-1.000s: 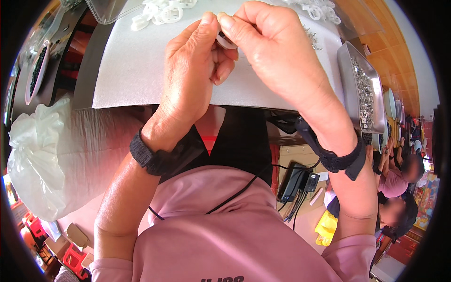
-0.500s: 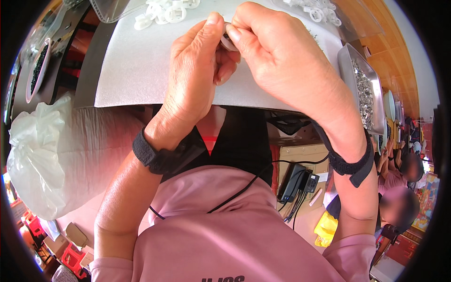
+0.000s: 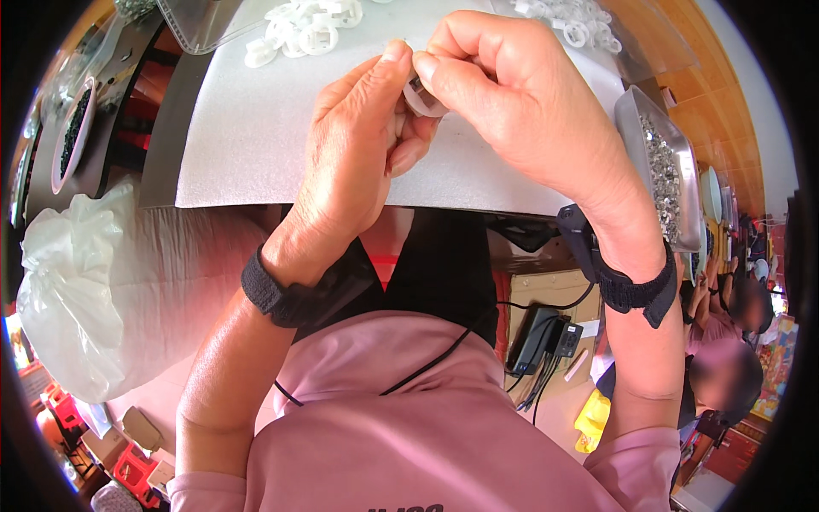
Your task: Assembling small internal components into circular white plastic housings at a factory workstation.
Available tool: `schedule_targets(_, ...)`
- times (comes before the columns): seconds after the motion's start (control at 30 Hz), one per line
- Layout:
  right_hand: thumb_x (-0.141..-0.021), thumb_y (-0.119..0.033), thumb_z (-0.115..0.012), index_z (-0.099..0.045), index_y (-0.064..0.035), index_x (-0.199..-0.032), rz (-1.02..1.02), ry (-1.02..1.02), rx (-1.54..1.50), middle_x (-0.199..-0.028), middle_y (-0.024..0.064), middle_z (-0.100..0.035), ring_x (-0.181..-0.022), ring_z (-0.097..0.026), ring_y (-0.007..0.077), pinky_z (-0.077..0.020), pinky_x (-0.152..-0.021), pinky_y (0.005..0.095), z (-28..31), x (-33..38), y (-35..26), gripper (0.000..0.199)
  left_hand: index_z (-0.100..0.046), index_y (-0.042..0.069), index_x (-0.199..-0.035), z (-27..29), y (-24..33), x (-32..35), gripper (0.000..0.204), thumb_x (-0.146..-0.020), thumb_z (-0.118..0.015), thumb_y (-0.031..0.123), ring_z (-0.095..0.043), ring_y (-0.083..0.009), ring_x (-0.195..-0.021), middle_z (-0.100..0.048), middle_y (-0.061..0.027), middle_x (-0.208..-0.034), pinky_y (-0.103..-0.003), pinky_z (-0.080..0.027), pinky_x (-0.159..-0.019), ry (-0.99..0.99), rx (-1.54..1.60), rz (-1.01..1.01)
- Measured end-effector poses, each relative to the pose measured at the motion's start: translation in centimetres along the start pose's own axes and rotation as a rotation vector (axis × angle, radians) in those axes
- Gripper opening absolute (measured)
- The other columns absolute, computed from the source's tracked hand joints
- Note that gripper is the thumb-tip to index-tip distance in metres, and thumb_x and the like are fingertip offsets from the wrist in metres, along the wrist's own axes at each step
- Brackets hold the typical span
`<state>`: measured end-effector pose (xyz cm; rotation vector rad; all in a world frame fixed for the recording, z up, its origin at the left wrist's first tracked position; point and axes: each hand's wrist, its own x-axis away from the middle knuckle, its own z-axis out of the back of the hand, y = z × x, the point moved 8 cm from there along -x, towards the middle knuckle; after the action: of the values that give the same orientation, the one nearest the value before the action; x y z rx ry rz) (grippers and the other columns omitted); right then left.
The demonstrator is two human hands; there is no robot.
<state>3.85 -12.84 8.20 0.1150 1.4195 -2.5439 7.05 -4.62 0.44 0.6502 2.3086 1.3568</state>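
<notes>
white ring part (image 3: 424, 101) sits between both hands' fingertips, neither nearer; left hand (image 3: 354, 132) pinches its left side; right hand (image 3: 525, 107) pinches at its upper edge, can't tell if on something small; long axis hidden; foam sheet (image 3: 256, 154) below fingers; loose white rings (image 3: 317, 37) ahead-left, metal tray (image 3: 630, 119) right

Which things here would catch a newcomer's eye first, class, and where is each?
First, the left hand and right hand, meeting at a small curved white piece over the pale mat, near the top centre. Next, the big whitish plastic bag bulging at the picture's left. Then the metal tray of small silvery bits at the right, beside the mat.
</notes>
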Motion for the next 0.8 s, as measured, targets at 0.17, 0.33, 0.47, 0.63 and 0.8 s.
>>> schedule_targets(0.17,-0.092,-0.005,-0.051,-0.056,0.0069,-0.077,-0.149,-0.047,-0.157,-0.071,0.0090,-0.063,-0.062,-0.056,0.0097,-0.0466,-0.053,0.0236,0.0,-0.2,0.6,0.020,-0.056,0.001,-0.079,0.3,-0.2,0.0,0.043,-0.100,-0.044,0.037,-0.032,-0.0047,-0.046,-0.048,-0.0025,-0.062,-0.021,-0.021,-0.042,0.041,-0.022,0.002)
schedule_targets(0.33,-0.092,-0.003,-0.049,-0.056,0.0103,-0.077,-0.202,0.079,-0.449,-0.072,0.0142,-0.063,-0.065,-0.063,0.0149,-0.0537,-0.057,0.0258,-0.7,0.5,0.6,0.020,-0.057,0.001,-0.075,0.3,-0.3,0.0,0.046,-0.100,-0.045,0.037,-0.033,-0.0048,-0.047,-0.049,-0.0022,-0.060,-0.021,-0.021,-0.042,0.079,-0.036,0.001)
schedule_targets(0.47,-0.091,-0.001,-0.049,-0.056,0.0112,-0.078,-0.248,0.097,-0.398,-0.072,0.0162,-0.063,-0.064,-0.064,0.0164,-0.0546,-0.058,0.0266,-0.2,0.7,0.0,0.020,-0.058,0.001,-0.075,0.3,-0.4,0.0,0.045,-0.100,-0.045,0.037,-0.036,-0.0057,-0.049,-0.050,-0.0022,-0.059,-0.022,-0.025,-0.045,0.075,-0.001,-0.009)
schedule_targets(0.63,-0.092,-0.002,-0.050,-0.056,0.0111,-0.078,-0.225,0.119,-0.284,-0.071,0.0152,-0.063,-0.064,-0.064,0.0162,-0.0542,-0.057,0.0269,-0.2,0.6,0.1,0.020,-0.059,0.001,-0.077,0.4,-0.3,-0.1,0.044,-0.100,-0.044,0.035,-0.040,-0.0074,-0.054,-0.052,-0.0031,-0.064,-0.023,-0.029,-0.051,0.014,-0.020,-0.015)
schedule_targets(0.8,-0.093,-0.004,-0.050,-0.055,0.0097,-0.078,-0.176,0.115,-0.439,-0.069,0.0131,-0.063,-0.065,-0.064,0.0159,-0.0537,-0.057,0.0268,-1.0,0.4,1.4,0.021,-0.058,0.000,-0.080,0.2,-0.2,-0.1,0.043,-0.100,-0.044,0.035,-0.040,-0.0082,-0.054,-0.054,-0.0042,-0.067,-0.023,-0.030,-0.051,0.058,0.023,-0.016)
